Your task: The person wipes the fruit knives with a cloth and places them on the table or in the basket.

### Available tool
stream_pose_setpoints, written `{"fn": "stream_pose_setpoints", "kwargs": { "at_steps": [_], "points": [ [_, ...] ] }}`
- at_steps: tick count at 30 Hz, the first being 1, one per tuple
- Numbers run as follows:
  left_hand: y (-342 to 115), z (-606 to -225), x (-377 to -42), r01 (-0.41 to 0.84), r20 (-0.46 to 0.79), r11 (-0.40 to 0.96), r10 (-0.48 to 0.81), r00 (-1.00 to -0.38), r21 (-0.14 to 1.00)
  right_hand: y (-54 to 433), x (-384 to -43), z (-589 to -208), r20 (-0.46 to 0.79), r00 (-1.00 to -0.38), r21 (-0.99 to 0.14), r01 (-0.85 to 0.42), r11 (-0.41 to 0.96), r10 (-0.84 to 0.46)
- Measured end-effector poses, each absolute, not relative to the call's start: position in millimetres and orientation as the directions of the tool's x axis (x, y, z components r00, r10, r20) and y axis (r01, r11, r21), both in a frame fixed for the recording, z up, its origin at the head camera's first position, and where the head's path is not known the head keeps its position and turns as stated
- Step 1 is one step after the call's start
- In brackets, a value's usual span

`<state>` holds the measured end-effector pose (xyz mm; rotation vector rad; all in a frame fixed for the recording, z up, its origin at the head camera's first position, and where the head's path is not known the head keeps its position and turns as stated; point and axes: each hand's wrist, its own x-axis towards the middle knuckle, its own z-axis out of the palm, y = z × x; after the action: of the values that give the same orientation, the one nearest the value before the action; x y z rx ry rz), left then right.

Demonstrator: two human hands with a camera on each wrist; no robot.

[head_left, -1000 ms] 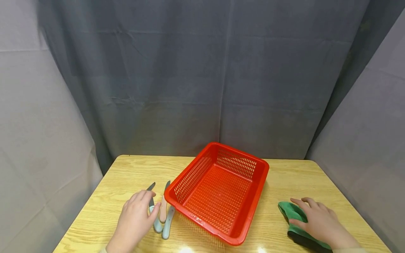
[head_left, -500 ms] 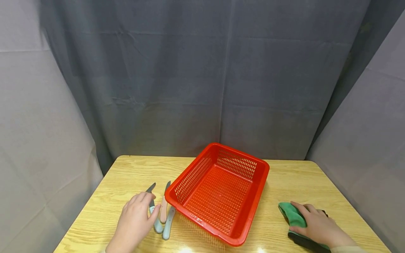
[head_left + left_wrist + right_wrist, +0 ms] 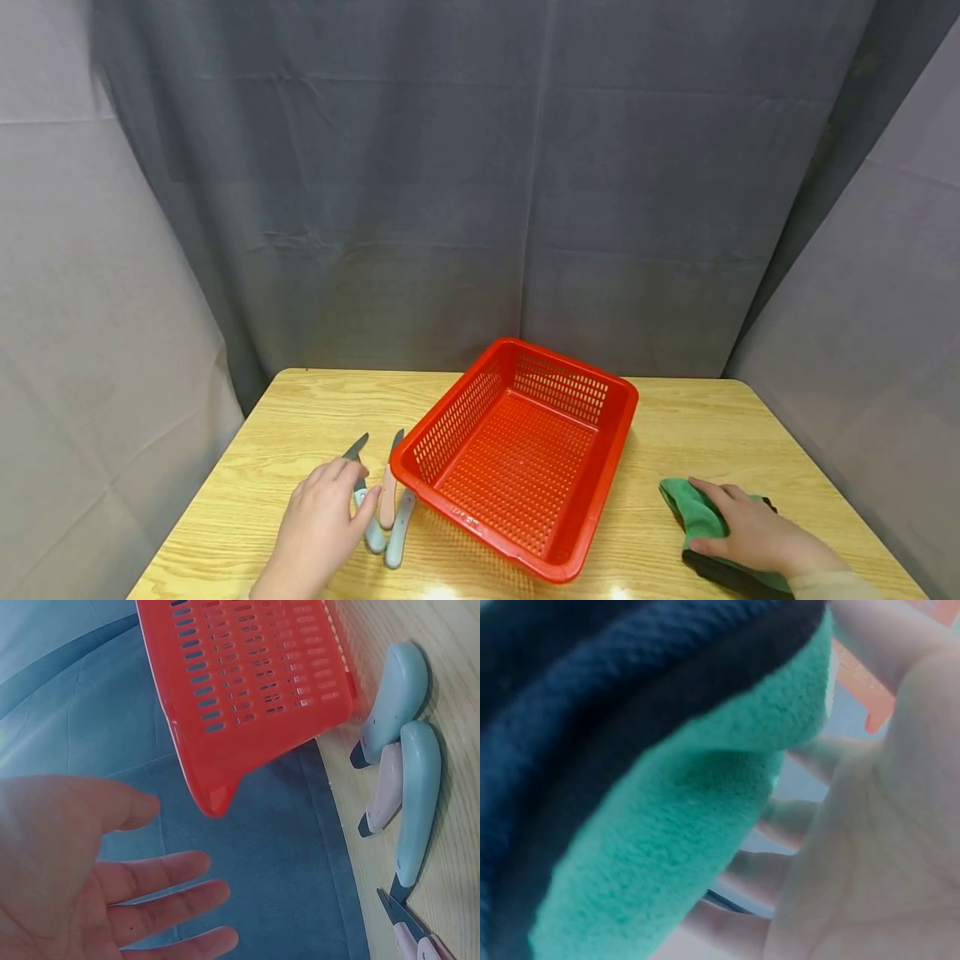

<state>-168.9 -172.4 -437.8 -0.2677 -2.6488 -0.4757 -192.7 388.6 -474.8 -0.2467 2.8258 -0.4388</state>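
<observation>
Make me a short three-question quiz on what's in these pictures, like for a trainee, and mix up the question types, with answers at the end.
1. Short answer: Which hand holds the green cloth, and which is by the knives?
2. True or false: The knives lie inside the red basket.
3. Multiple choice: Which handle colors show on the knives?
A) red and green
B) pale blue and pale pink
C) black and white

Key:
1. The right hand holds the green cloth; the left hand is by the knives.
2. False; they lie on the table, outside the red basket.
3. B
</observation>
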Motion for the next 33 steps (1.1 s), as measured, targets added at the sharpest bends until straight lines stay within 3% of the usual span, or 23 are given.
{"fn": "stream_pose_setpoints", "kwargs": {
  "at_steps": [19,33],
  "points": [
    [-172,-438,-169,0.25,0.43,0.923,0.107,-0.897,0.293,386,-201,-478,-0.235,-0.952,-0.172,-0.159,0.972,-0.197],
    [-170,-438,-169,0.234,0.391,0.924,0.104,-0.914,0.303,372,-191,-479,-0.066,-0.965,-0.11,-0.247,0.963,-0.255]
  ]
}}
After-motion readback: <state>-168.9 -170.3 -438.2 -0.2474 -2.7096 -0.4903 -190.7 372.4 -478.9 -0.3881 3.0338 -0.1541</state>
